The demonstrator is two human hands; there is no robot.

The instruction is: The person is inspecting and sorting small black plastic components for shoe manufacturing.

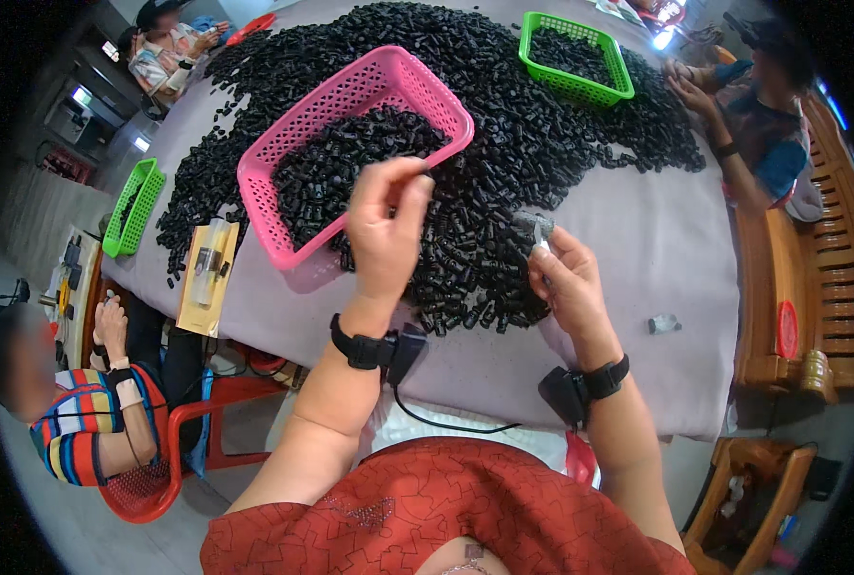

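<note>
Heap of black parts (503, 163) around pink basket (350, 153), beside both hands.

A heap of small parts (503, 134) spreads over the worktop (666, 249). A basket (350, 144) sits on the heap's left half, holding more parts. Behind and to the right, a second basket (575, 56) rests on the heap. A third basket (133, 206) lies at the worktop's left edge, with a flat card (208, 278) in front of it. The left hand (387, 230) is raised over the heap's near edge; the right hand (566, 278) is just right of it. A small piece (664, 324) lies alone on the worktop, right of the right hand.
</note>
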